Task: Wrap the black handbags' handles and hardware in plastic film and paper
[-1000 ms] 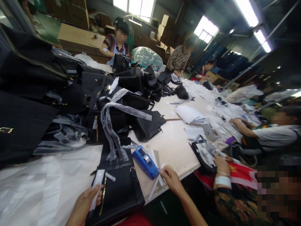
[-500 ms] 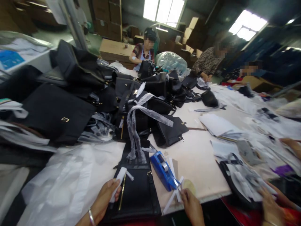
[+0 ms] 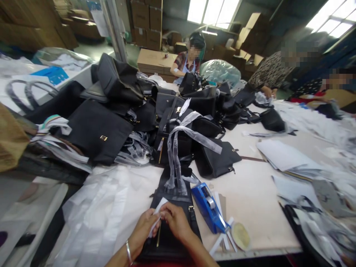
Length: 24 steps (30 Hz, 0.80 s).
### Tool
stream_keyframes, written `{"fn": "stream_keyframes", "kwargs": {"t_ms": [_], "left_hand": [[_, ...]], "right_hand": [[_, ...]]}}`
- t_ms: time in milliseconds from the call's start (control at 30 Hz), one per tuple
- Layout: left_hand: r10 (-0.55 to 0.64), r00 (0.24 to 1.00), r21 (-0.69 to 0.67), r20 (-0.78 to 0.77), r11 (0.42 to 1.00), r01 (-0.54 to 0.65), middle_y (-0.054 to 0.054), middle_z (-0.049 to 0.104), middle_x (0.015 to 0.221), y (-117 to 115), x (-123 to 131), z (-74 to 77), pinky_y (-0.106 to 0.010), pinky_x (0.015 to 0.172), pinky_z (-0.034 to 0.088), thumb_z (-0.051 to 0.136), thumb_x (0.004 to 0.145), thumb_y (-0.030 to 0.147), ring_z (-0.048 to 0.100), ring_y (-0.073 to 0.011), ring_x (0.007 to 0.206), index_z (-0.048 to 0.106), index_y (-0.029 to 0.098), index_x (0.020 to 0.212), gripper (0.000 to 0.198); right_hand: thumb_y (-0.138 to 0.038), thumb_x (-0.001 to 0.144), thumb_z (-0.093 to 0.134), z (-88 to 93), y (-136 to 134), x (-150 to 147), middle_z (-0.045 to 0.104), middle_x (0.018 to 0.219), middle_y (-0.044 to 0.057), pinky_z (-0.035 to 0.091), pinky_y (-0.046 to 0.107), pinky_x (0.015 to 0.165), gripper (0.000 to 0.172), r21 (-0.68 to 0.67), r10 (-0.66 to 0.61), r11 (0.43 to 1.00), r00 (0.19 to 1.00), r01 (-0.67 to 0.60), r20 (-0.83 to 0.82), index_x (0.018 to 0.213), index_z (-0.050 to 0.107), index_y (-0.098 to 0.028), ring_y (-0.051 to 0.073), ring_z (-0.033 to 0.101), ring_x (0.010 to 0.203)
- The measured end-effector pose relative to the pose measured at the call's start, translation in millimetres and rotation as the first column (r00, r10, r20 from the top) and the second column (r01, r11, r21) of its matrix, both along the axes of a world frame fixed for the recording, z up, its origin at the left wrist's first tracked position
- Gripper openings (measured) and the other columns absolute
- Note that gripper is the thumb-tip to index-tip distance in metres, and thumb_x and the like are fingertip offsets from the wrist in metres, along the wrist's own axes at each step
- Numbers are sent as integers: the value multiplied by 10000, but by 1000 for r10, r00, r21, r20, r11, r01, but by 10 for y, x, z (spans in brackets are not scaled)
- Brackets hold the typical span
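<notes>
My left hand [image 3: 146, 227] is closed around a folded strip of white paper [image 3: 160, 205], held over a black leather bag [image 3: 172, 241]. Pinched against that same strip is my right hand [image 3: 175, 218], its fingertips meeting the left fingers. The bag lies flat at the table's front edge, with a gold zipper and a side buckle showing. Strap pieces wrapped in clear plastic [image 3: 174, 163] drape over its top end. Just right of the bag stands a blue tape dispenser [image 3: 210, 207] with a roll of tape in it. Whether a piece of tape is between my fingers cannot be seen.
Black bags [image 3: 111, 78] are heaped across the left and middle of the table. White wrapping sheets [image 3: 97, 215] lie at left. White strips [image 3: 218, 243] and a round yellowish disc [image 3: 240, 236] sit by the dispenser. Papers [image 3: 286, 155] lie at right; several people work beyond.
My right hand has left the dispenser's front end and moved left to the paper strip in my left hand. The camera view has turned left, shifting the scene rightward.
</notes>
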<state>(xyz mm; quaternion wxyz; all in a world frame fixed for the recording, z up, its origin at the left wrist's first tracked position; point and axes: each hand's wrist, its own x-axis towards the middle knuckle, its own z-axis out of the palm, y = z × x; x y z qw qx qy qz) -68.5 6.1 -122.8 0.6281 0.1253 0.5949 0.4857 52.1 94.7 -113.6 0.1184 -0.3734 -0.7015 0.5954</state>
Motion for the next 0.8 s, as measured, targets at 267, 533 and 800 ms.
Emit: {"fn": "stream_keyframes", "kwargs": {"t_ms": [267,533,800], "left_hand": [[-42,999,25,-26,999,43,66,495,556,-45,-24,23,-188,428,312,573,802,461,404,-70,432,517,168,845,301],[1,983,-31,-184,999,-7,85,447,447,2,67,-153,-179,364,266,519,816,547,367,-66,351,505,178,760,373],[150,960,-105,235,986,-128,96,415,442,-4,-61,-187,-173,357,234,531,797,567,302,-50,333,533,177,829,391]], "right_hand": [[-83,754,502,-51,16,11,584,658,-57,404,212,598,364,68,12,998,998,-17,66,1088,459,-221,137,576,618],[-160,789,502,-233,-14,22,552,640,-72,386,195,487,316,-128,-73,989,997,73,7,1083,410,-234,118,534,525],[-271,824,558,-297,-67,-78,572,613,-63,409,222,555,366,-19,-129,991,991,129,40,1174,461,-228,143,570,568]]}}
